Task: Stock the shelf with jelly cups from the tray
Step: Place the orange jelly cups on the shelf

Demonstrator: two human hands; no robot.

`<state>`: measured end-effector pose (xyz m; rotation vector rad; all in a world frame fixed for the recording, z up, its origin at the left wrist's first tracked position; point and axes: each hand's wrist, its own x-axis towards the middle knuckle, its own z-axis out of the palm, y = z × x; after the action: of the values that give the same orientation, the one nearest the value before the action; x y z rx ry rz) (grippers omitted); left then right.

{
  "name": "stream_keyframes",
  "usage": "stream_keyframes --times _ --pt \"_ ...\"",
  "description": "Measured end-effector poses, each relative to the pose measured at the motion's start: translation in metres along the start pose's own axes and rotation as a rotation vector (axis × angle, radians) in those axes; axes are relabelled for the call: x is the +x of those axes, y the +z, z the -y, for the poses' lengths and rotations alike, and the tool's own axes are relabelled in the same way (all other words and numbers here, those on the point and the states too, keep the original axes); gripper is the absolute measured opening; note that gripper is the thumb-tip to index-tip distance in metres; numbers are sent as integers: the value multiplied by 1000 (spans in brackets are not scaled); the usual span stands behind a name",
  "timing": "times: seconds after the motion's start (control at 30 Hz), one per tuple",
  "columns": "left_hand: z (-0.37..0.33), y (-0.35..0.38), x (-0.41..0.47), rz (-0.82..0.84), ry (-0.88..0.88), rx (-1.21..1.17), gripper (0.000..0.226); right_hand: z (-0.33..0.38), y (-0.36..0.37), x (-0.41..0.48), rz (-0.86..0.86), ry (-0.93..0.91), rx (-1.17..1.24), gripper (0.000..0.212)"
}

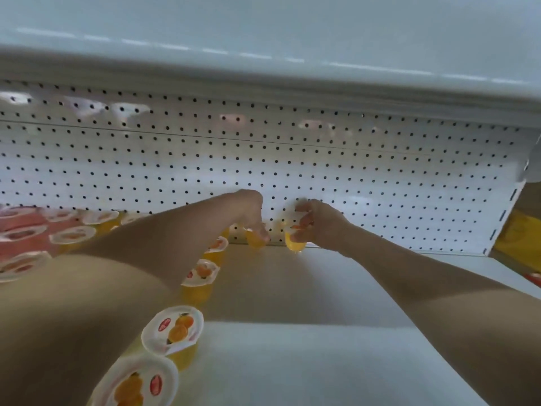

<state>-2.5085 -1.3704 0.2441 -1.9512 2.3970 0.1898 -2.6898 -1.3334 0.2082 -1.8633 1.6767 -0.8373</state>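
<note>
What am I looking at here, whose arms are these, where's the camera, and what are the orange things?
There is no machine here. A person wears one wide-angle camera on the head, so you look down their arms into a white shelf with a pegboard back. The left hand pinches one orange jelly cup and the right hand grips another cup, both near the back. A row of sealed orange cups runs along the left, with red-lidded cups beyond.

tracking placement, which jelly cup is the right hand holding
The orange cup by the pegboard, rightmost of all, gripped from above by the right hand; the left hand holds the neighbour cup.
</note>
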Motion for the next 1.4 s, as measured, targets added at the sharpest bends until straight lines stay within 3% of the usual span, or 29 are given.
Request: stream_keyframes --times 0.27,0.57,0.87,1.4 --pt "-3 9 -11 -102 -16 -46 77 5 0 -10 -81 -45 -135 66" --pt "-42 -10 -84 -336 71 -142 72 23 -59 -80 -203 -189 -531 51" --pt "-146 -8 -195 -333 -29 -272 72 4 -144 -210 -230 -98 -499 51" --pt "-345 94 -356 -288 157 -445 70 -140 -236 -447 -263 17 -548 57"
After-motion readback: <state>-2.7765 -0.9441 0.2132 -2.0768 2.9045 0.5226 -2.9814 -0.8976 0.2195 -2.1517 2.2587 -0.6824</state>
